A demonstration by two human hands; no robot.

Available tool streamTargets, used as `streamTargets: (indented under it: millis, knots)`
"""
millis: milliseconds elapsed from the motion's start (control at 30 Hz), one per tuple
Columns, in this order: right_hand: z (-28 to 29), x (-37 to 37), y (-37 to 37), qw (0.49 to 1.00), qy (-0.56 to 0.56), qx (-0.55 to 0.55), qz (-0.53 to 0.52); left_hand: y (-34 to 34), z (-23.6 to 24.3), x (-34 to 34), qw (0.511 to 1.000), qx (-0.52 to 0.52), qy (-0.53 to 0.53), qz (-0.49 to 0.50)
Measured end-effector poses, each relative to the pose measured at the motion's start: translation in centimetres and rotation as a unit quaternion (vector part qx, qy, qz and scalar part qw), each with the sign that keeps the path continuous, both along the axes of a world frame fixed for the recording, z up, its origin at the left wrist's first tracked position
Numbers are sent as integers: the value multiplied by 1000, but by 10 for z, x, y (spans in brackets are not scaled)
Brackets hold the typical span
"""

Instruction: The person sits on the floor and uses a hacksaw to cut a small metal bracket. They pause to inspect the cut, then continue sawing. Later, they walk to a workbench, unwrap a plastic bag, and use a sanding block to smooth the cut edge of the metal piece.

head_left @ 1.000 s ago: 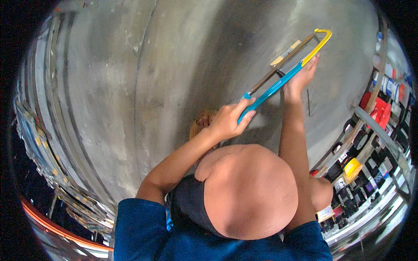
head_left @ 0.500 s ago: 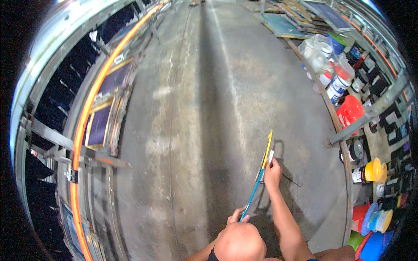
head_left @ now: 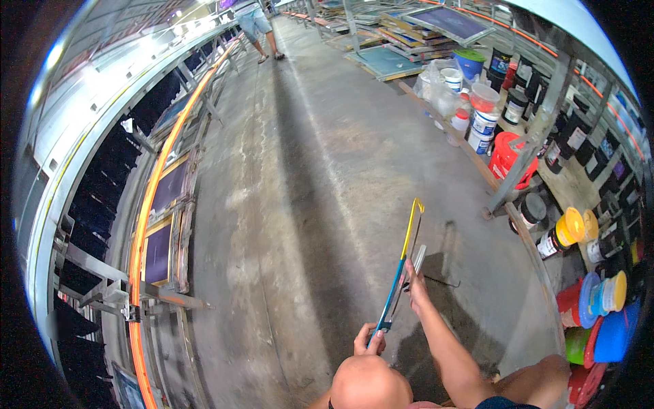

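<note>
My left hand [head_left: 370,339] is closed on the near end of a hacksaw [head_left: 391,296] with a blue and yellow frame. The saw points away from me, its yellow tip farthest off and its thin blade along the right side. My right hand [head_left: 417,292] grips a short silver metal bar [head_left: 419,258] right beside the blade. Whether blade and bar touch, I cannot tell. My bent knee [head_left: 371,383] hides the left wrist and most of that forearm.
Paint tubs and a red bucket [head_left: 512,160] crowd the right-hand shelf [head_left: 487,180]. Framed screens [head_left: 160,252] lean along the left rack, where an orange rail [head_left: 146,218] runs. Another person [head_left: 255,31] stands far ahead on the concrete floor [head_left: 327,170]. Flat frames [head_left: 409,37] lie stacked at far right.
The view has tilted up, bringing the other person's legs into sight. The hacksaw has turned slightly, showing more of its blade side, and the silver bar shows more of its length.
</note>
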State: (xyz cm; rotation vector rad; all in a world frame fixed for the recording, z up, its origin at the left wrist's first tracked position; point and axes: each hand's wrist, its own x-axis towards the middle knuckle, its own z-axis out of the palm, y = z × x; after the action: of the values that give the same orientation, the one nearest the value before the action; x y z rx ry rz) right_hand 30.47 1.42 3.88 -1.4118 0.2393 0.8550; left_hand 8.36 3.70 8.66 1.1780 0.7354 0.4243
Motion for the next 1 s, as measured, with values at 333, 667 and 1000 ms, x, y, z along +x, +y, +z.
streamTargets:
  millis: [333,667,1000]
  knots:
    - [24,33,-31,981,-171,68,-54,9,23,-23,953,275,126,-5]
    - [83,9,-27,976,-141,165,29,-22,-63,-44,803,482,311,-161]
    - [204,-9,-23,900,-149,409,-12,26,33,-18,882,352,167,-263]
